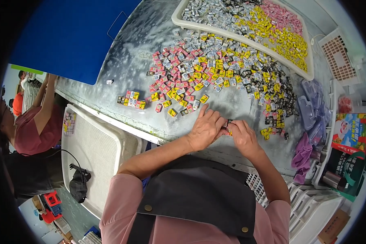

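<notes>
At the near edge of the table, my left hand (207,127) and my right hand (244,137) meet. Their fingertips close around a few small boxes (230,132), one dark and one with yellow and red, mostly covered by the fingers. The left index finger reaches out over the tabletop. Beyond my hands spreads a loose heap of small boxes (199,75) in pink, yellow, white and black. To the left, a neat block of the same small boxes (131,100) stands in rows, and a single box (109,81) lies behind it.
A white tray (242,37) of sorted small boxes stands at the back. Clear plastic pieces (311,103) and a purple cloth (302,152) lie at the right. A blue board (69,36) rises at the left, near another person (34,124). Below the table's edge is a white perforated tray (91,142).
</notes>
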